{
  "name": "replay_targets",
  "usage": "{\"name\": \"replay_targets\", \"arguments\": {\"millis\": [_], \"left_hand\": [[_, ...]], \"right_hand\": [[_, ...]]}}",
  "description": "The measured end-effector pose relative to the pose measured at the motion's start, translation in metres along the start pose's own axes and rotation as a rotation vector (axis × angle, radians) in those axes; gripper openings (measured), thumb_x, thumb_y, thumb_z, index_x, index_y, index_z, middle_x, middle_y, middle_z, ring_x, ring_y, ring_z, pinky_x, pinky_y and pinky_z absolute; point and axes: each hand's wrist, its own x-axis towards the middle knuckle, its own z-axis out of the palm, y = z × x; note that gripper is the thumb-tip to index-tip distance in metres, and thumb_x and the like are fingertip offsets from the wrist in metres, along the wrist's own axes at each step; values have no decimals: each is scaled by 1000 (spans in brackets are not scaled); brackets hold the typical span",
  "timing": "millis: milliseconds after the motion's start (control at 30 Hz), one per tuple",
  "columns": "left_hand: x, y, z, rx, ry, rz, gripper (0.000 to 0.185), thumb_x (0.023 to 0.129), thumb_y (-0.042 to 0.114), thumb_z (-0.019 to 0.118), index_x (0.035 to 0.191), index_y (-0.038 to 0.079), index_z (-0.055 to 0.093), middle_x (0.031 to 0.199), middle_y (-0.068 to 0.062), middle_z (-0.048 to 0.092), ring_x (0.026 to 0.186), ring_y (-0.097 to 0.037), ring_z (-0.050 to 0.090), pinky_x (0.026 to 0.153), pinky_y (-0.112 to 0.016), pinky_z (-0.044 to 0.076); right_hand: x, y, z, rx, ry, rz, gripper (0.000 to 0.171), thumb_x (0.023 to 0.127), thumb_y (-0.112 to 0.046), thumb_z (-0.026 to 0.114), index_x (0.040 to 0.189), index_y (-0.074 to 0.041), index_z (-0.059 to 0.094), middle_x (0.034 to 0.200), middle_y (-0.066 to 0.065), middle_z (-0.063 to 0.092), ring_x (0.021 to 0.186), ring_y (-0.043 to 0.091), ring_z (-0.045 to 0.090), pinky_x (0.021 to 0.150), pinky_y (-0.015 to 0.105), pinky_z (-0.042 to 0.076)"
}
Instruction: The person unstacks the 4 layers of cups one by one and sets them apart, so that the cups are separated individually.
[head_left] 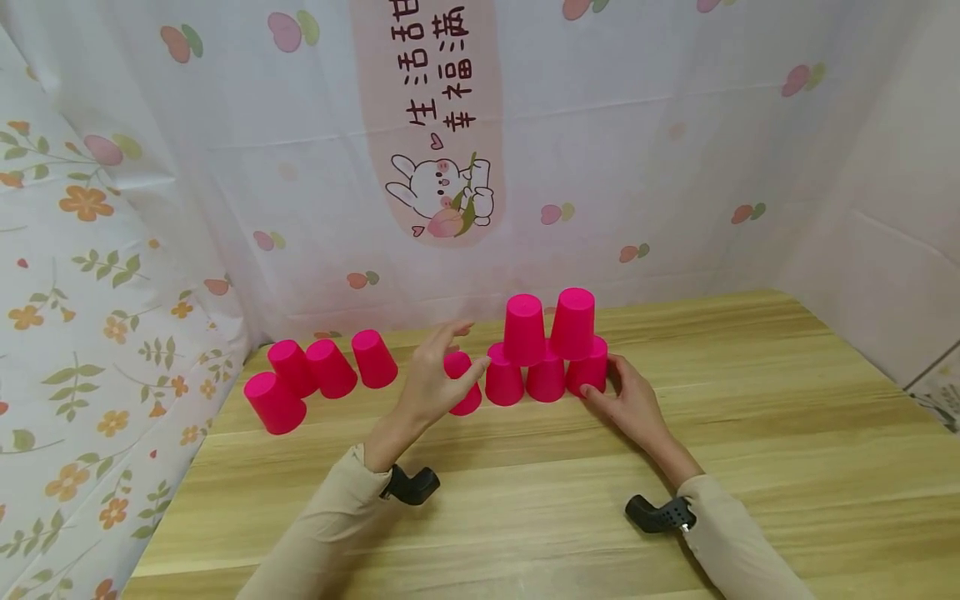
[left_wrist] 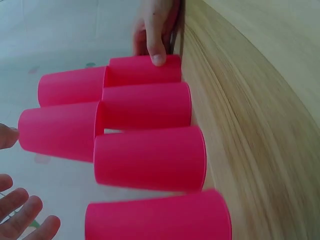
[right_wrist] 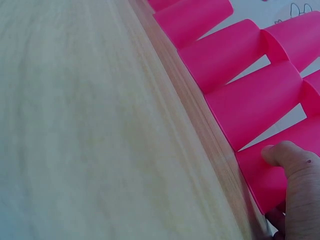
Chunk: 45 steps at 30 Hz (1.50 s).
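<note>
A pale cloth printed with flowers, peaches and a rabbit (head_left: 442,193) hangs behind and to the left of a wooden tabletop (head_left: 750,433). Near the tabletop's far edge, about midway along, stands a stack (head_left: 546,350) of pink cups, all upside down: a bottom row side by side and two more seated on the joins between them, so each upper cup bears on two below. Toward the far left corner sits a loose cluster (head_left: 315,379) of four more cups, well apart from the stack, kept as spares by the look of it.

The right hand (head_left: 633,404) lies on the tabletop with its thumb pressed to the rightmost bottom cup (head_left: 590,371), probably to brace the row; its grip closes round nothing that I can see. The left hand (head_left: 431,379) hovers with fingers spread and released, its fingertips at the left end of the row beside the leftmost cup (head_left: 463,392), which it partly hides.
</note>
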Motion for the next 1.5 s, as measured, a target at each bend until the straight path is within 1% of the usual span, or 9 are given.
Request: {"name": "replay_targets", "arguments": {"millis": [267, 367, 600, 667, 767, 900, 1033, 1233, 1500], "left_hand": [[13, 7, 20, -55, 22, -84, 56, 78, 15, 74, 127, 2, 50, 120, -11, 55, 105, -21, 53, 82, -36, 52], [17, 11, 26, -56, 8, -120, 58, 78, 16, 74, 129, 4, 48, 123, -10, 53, 106, -20, 53, 83, -33, 51], [23, 15, 38, -62, 3, -144, 59, 79, 17, 73, 130, 1, 46, 124, -15, 51, 106, -30, 53, 82, -42, 51], [25, 16, 40, -74, 2, -152, 60, 80, 17, 73, 130, 0, 46, 125, -16, 51, 107, -33, 53, 82, -44, 51], [26, 16, 43, -76, -5, -176, 60, 80, 18, 72, 131, 1, 45, 125, -14, 50, 107, -31, 52, 82, -44, 51], [26, 16, 46, -70, -27, -222, 63, 79, 19, 73, 133, 3, 43, 125, -11, 50, 108, -26, 50, 81, -40, 51], [28, 16, 49, -73, -42, -253, 67, 79, 20, 73, 135, 4, 40, 127, -11, 49, 110, -27, 49, 81, -37, 52], [31, 16, 53, -69, -45, -268, 70, 79, 20, 73, 137, 3, 38, 128, -12, 48, 111, -29, 50, 81, -37, 52], [31, 15, 54, -80, -105, -289, 68, 81, 20, 72, 137, 3, 38, 123, -9, 53, 108, -21, 52, 80, -28, 51]], "right_hand": [[-1, -1, -2, -1, -2, 4, 57, 82, -17, 70, 128, 4, 44, 126, 22, 52, 116, 36, 49, 97, 50, 39], [-2, 0, -2, -8, 1, 1, 57, 82, -18, 70, 128, 4, 44, 126, 22, 52, 115, 36, 50, 96, 50, 39], [-3, -1, -1, 11, -3, 4, 58, 82, -17, 70, 128, 4, 44, 126, 22, 52, 116, 36, 49, 96, 50, 40], [-3, -2, -1, 15, 2, 3, 57, 81, -17, 71, 128, 3, 44, 126, 21, 52, 115, 35, 50, 96, 49, 40], [-2, -1, 0, 8, 6, -1, 57, 81, -16, 70, 128, 4, 44, 125, 21, 52, 115, 36, 50, 96, 49, 40], [-2, -1, 0, 10, -3, 4, 57, 82, -16, 70, 128, 4, 44, 125, 22, 52, 115, 36, 50, 95, 50, 40], [-2, -2, -1, 7, 0, 4, 56, 81, -16, 70, 127, 4, 44, 125, 22, 52, 115, 36, 50, 95, 50, 40], [-1, -2, -2, -3, 5, 8, 56, 82, -16, 69, 127, 4, 45, 126, 22, 52, 116, 36, 50, 96, 50, 39], [-1, -2, -3, -14, 1, -6, 57, 82, -19, 69, 128, 5, 44, 125, 24, 52, 116, 37, 49, 96, 50, 38]]}}
